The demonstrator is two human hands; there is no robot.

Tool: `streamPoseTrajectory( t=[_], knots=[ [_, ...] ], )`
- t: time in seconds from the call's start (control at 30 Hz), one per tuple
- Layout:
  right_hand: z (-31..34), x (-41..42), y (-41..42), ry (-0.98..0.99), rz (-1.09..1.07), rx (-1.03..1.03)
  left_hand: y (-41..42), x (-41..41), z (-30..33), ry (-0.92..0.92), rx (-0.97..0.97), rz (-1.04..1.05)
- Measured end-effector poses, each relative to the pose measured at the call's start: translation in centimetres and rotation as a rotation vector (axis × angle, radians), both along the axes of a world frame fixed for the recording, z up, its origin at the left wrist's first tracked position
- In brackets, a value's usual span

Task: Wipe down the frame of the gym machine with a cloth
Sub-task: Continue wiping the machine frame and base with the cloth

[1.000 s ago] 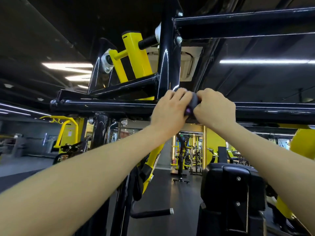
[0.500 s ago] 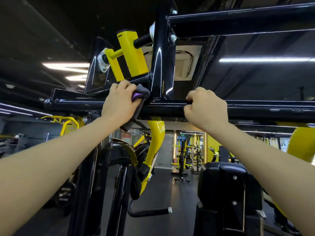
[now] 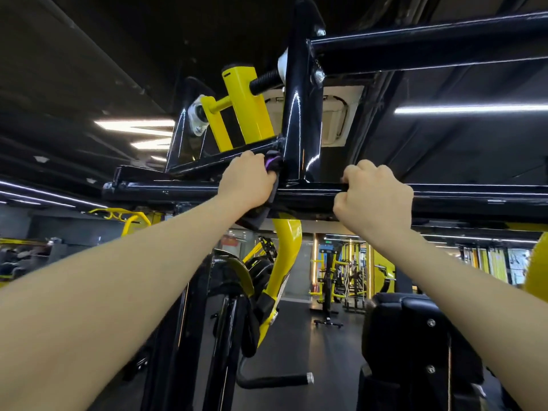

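A glossy black horizontal frame bar [image 3: 166, 189] of the gym machine runs across the view overhead. A black upright post [image 3: 299, 114] rises from it at the centre. My left hand [image 3: 247, 183] grips a dark grey cloth with a purple edge [image 3: 272, 163] and presses it against the bar at the foot of the post. The cloth's tail hangs below the bar. My right hand [image 3: 372, 197] is closed around the same bar, just right of the post. Both arms reach up and forward.
A yellow pivot arm [image 3: 246, 108] sits behind the post, and a second black bar [image 3: 430, 46] crosses above right. A yellow curved lever [image 3: 284, 262] and a black padded seat back [image 3: 415, 336] stand below. Other yellow machines fill the gym floor beyond.
A second ago both hands met at the post with the cloth. My left hand then slid the cloth left along the bar and has come back to the post's base. My right hand stayed gripping.
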State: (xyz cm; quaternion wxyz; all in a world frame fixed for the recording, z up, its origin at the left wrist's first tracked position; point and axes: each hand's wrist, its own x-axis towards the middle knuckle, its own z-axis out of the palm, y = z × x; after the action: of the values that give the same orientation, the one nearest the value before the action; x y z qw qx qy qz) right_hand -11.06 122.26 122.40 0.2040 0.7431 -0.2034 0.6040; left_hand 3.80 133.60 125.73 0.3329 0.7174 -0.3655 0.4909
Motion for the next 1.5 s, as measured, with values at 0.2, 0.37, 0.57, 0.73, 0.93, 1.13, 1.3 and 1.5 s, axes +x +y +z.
streamPoseTrajectory(
  t=[0.2, 0.37, 0.57, 0.73, 0.93, 1.13, 1.3, 1.5],
  knots=[
    [-0.1, -0.1, 0.0, 0.022, -0.043, 0.001, -1.1, -0.6, -2.1, -0.159, -0.115, 0.078],
    [0.0, 0.1, 0.5, 0.019, -0.092, 0.011, 0.5, -1.1, -4.1, -0.398, -0.031, -0.037],
    [1.7, 0.9, 1.8, 0.003, 0.069, 0.06, 2.4, -0.7, 0.4, -0.015, -0.364, -0.326],
    [3.2, 3.2, 1.1, -0.065, 0.199, 0.147, -2.6, -2.3, 4.2, 0.177, -0.394, -0.363],
    [2.5, 3.7, -0.9, -0.044, 0.105, 0.001, -4.1, -0.2, 9.3, 0.328, -0.391, -0.28],
    [2.4, 4.2, -1.2, -0.018, 0.054, -0.042, -3.6, 0.7, 6.1, 0.134, -0.32, -0.338],
    [2.1, 4.9, -0.9, -0.073, 0.048, -0.052, -3.0, 1.4, 6.9, 0.133, -0.254, -0.314],
    [2.1, 4.8, -0.8, -0.038, 0.022, -0.044, -3.1, 0.7, 9.7, 0.579, -0.333, -0.562]
  ],
)
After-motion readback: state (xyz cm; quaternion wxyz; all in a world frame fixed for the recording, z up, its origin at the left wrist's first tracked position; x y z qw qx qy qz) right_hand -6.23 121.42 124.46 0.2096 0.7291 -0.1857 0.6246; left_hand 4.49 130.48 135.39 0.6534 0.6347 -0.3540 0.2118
